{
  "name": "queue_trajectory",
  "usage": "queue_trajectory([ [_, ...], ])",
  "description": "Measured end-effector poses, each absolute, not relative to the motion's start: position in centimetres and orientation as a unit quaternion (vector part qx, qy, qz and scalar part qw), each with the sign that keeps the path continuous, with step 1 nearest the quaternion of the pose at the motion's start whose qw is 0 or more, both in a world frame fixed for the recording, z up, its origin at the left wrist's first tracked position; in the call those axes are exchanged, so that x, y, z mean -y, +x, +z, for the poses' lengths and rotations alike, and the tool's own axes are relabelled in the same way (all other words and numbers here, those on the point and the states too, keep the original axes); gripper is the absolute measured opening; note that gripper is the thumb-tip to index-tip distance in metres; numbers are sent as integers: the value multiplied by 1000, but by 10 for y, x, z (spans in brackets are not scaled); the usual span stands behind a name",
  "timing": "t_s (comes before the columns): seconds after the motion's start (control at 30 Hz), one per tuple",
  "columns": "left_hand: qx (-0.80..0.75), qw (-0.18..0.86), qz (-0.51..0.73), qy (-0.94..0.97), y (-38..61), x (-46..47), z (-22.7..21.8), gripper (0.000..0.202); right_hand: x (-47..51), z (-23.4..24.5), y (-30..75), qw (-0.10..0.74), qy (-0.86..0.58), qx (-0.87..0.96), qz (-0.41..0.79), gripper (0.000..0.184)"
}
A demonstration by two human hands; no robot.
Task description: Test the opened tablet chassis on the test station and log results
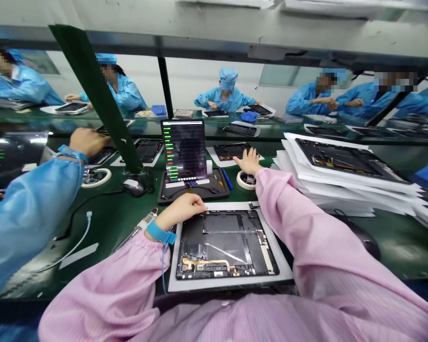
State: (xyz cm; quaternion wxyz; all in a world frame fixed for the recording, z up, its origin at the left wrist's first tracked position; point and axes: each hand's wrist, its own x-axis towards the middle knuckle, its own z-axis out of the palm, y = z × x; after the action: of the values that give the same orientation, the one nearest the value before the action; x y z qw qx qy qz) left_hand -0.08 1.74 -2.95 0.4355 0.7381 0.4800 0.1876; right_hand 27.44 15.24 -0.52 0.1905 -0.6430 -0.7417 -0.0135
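An opened tablet housing (pixel 219 242) with ribbon cables and a circuit board lies on a white sheet (pixel 283 266) in front of me. My left hand (pixel 185 209), a blue strap at its wrist, is closed at the housing's top left edge. Its fingertips are pressed together there, and what they pinch is too small to make out. Farther back, my right hand (pixel 248 162) has its fingers spread. It is over the near right part of a second tablet housing (pixel 228 151), just above a tape roll (pixel 246 180); whether it touches either, I cannot tell.
A lit tablet (pixel 183 149) stands in a black tray (pixel 164 192), a blue pen (pixel 227 178) beside it. Right: stacked housings and white sheets (pixel 299 190), a black mouse (pixel 359 235). Left: a green post (pixel 96 95), a co-worker's blue sleeve (pixel 32 204). Several people sit opposite.
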Motion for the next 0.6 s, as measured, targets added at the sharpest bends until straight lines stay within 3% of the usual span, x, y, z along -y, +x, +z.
queue_trajectory([
  [0.13,-517,361,300,716,0,-18,-24,33,-90,-17,251,269,-536,799,22,48],
  [0.27,-536,309,361,698,2,-18,-23,29,-21,-39,238,189,-491,847,77,30],
  [0.6,-560,294,473,614,-4,-20,-21,33,-15,-68,239,273,-500,800,185,19],
])
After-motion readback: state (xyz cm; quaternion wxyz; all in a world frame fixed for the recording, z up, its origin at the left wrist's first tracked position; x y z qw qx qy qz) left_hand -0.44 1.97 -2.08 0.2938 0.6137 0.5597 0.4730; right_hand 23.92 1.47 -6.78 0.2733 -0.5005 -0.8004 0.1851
